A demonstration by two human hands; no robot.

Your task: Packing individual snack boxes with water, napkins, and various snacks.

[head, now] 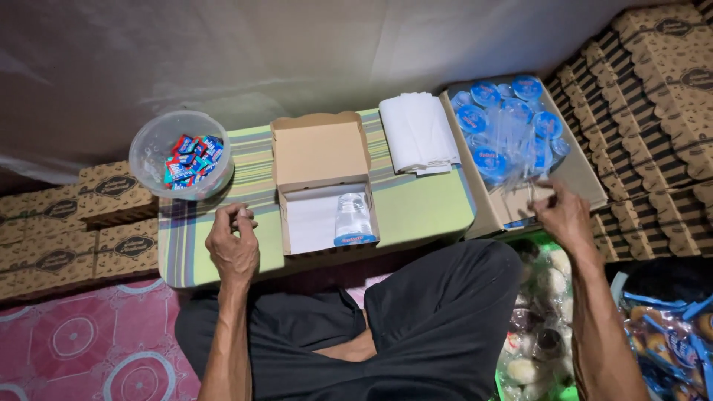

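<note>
We are resting our left hand (233,245) loosely curled and empty on the desk (416,208) beside the open box (321,186) holding one water cup (353,220), while our right hand (564,214), grip pinching, is picking among straws (512,148) in the carton (587,174) kept alongside for reach.

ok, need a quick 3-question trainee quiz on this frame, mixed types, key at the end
1. True or false: the open cardboard box holds a sealed water cup lying on its side.
2. What does the round plastic bowl hold?
A. wrapped sweets
B. coins
C. rice
3. Fill in: the right hand reaches into the carton of ____.

Key:
1. True.
2. A, the red and blue wrapped sweets.
3. Water cups with blue lids. The left hand rests on the striped table.
</note>
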